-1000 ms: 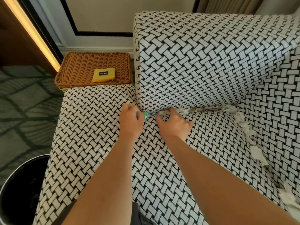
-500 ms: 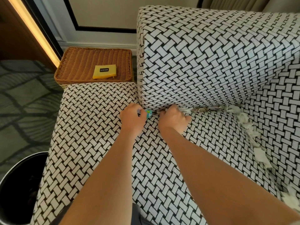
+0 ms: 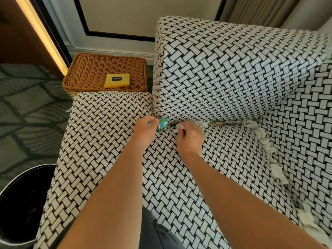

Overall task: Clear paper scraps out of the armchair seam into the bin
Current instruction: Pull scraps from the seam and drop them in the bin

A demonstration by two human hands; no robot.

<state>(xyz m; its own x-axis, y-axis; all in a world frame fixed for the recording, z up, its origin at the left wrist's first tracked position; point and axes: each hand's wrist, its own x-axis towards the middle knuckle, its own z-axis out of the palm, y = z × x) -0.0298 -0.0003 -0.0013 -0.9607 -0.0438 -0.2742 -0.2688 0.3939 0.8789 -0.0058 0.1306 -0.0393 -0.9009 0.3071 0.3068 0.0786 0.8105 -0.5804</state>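
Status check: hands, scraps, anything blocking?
Left hand pinches blue scrap at seam corner. Right hand pinches white scrap. Loose scraps line the seam; bin lower left, nothing in the way.

At the near end of the armchair seam (image 3: 233,121), the left hand (image 3: 144,131) pinches a blue scrap (image 3: 162,124) and the right hand (image 3: 190,138) pinches a white scrap (image 3: 179,128), with more white scraps (image 3: 261,134) lining that seam and the black bin (image 3: 19,203) well apart from it.

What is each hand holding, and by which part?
The left hand pinches a blue-green scrap by one edge; the right hand grips a white scrap, held part hidden.
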